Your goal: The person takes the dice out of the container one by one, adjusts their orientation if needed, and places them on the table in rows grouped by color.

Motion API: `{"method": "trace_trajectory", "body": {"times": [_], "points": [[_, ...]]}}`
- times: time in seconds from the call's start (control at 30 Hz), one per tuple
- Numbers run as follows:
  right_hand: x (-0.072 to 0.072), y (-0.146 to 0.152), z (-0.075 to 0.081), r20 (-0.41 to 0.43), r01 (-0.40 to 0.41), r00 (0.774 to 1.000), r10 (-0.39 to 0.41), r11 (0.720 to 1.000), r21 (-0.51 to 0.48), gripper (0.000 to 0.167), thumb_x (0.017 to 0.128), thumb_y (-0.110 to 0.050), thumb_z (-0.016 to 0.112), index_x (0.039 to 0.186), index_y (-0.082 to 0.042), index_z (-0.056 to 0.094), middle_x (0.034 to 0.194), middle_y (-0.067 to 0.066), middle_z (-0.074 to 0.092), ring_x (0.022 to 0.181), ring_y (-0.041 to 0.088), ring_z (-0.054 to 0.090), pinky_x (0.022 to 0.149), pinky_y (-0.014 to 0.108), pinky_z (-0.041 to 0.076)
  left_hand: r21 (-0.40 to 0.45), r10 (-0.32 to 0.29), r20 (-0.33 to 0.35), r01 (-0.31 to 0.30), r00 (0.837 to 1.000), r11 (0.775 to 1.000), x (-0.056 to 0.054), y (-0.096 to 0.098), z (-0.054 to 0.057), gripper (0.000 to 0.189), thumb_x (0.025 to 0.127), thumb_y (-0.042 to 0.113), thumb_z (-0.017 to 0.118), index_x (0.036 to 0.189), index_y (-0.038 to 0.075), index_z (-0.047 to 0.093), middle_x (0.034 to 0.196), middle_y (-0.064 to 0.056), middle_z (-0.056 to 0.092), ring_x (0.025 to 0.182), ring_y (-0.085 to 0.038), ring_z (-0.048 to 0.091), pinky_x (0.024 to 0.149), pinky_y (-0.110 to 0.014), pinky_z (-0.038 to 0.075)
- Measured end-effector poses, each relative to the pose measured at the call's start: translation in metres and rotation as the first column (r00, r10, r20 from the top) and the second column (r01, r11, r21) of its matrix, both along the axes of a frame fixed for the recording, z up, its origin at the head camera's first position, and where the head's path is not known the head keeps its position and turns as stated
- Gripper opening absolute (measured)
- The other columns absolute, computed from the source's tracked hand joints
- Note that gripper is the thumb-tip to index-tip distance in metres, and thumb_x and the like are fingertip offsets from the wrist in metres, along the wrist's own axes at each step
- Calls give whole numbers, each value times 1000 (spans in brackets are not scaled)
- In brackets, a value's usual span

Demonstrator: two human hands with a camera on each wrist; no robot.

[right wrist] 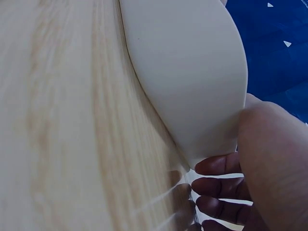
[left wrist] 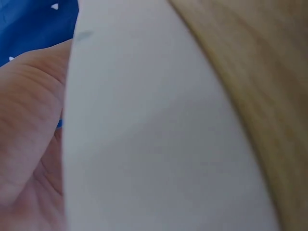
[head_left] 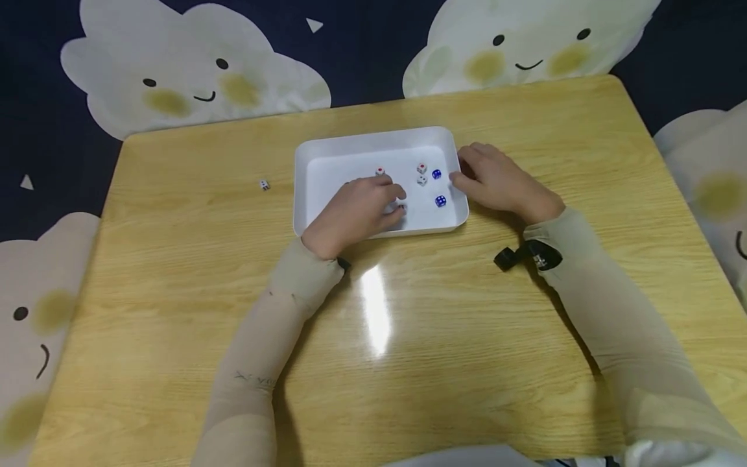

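- At the far left from where I stand, a white die (head_left: 265,185) lies on the wooden table (head_left: 175,259), well apart from everything else.
- Next comes the white tray (head_left: 327,168), flat on the table, its left part bare; a tiny dark spot beside the left knuckles is too small to name.
- Over its middle reaches the left hand (head_left: 356,211), fingers bent down, thumb and forefinger slightly apart around a half-hidden die (head_left: 401,207); whether they pinch it, I cannot tell.
- Just beyond that hand sits a red-pipped die (head_left: 380,170).
- Farther right in the tray, another red-pipped die (head_left: 422,168) sits close by a white one (head_left: 422,180), with two blue dice (head_left: 440,201) beside them.
- At the right end, the right hand (head_left: 496,178) grips the tray wall, thumb over the rim; the right wrist view shows its fingers (right wrist: 219,186) spread along the outside, near the bottom edge.
- I'd judge the step in hand to be handling dice with the left while the right steadies the tray; the next move seems to call for a square fingertip hold on the half-hidden die.
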State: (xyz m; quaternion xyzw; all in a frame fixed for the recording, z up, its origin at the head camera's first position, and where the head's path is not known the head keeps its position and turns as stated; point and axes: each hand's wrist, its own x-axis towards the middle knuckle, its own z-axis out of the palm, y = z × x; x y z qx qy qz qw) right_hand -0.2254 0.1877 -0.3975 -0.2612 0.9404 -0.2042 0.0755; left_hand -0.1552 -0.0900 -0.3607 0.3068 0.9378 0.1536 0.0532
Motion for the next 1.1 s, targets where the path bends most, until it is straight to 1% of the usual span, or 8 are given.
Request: {"method": "trace_trajectory", "body": {"times": [0.1, 0.23, 0.47, 0.53, 0.67, 0.77, 0.97, 1.1], "points": [[1, 1, 2, 1, 4, 1000, -4, 1000, 4, 47, 103, -37, 45, 125, 2, 57, 112, 19, 59, 102, 32, 51, 89, 48, 44, 11, -17, -11, 17, 1000, 1000, -1, 3, -4, 25, 102, 22, 62, 117, 7, 75, 110, -8, 72, 92, -22, 68, 89, -39, 58], [1, 0, 2, 4, 1, 1000, -1, 1000, 8, 48, 103, -38, 44, 126, 2, 57, 113, 18, 59, 102, 32, 51, 90, 49, 45, 18, -24, -48, 25, 999, 1000, -1, 3, -7, 22, 101, 18, 61, 111, 6, 76, 104, -8, 70, 87, -21, 65, 85, -38, 57], [0, 0, 2, -13, -20, 1000, 20, 1000, -5, 50, 103, -36, 46, 128, 6, 57, 119, 23, 60, 108, 37, 54, 97, 54, 45, 34, -20, -82, 23, 996, 999, 0, 2, -11, 16, 99, 12, 59, 96, 9, 75, 89, -5, 66, 76, -17, 57, 74, -34, 54], [0, 1, 2, -12, -17, 1000, 17, 1000, -2, 50, 103, -36, 46, 128, 6, 57, 118, 23, 60, 107, 37, 53, 96, 54, 45, 39, -23, -87, 26, 996, 999, 0, 2, -12, 16, 99, 11, 59, 97, 9, 75, 90, -6, 67, 76, -17, 57, 74, -34, 54], [1, 1, 4, -11, -13, 1000, 13, 1000, 0, 49, 103, -36, 46, 127, 6, 57, 117, 23, 60, 106, 36, 53, 95, 54, 45, 27, -19, -96, 21, 995, 999, 0, 3, -12, 19, 99, 12, 60, 107, 6, 76, 98, -7, 69, 78, -17, 59, 76, -34, 55], [1, 0, 4, -9, -14, 1000, 14, 1000, -2, 49, 103, -36, 47, 128, 6, 57, 119, 23, 60, 108, 37, 53, 97, 54, 45, 11, -10, -92, 11, 996, 1000, -1, 4, -12, 20, 99, 14, 60, 110, 6, 75, 99, -8, 69, 79, -17, 59, 77, -34, 56], [1, 1, 4, -4, -15, 1000, 15, 1000, -2, 50, 103, -36, 45, 128, 6, 57, 118, 23, 60, 107, 36, 53, 96, 54, 45, -5, -11, -44, 11, 999, 1000, -1, 5, -13, 16, 102, 13, 59, 100, 8, 74, 96, -7, 68, 82, -18, 59, 80, -35, 54], [1, 1, 3, -6, -11, 1000, 11, 1000, 2, 50, 103, -36, 45, 127, 6, 57, 116, 22, 59, 104, 35, 53, 93, 52, 45, -12, -17, -42, 17, 999, 1000, -1, 6, -13, 17, 102, 10, 57, 100, 7, 73, 96, -7, 68, 82, -19, 58, 80, -34, 53]]}}
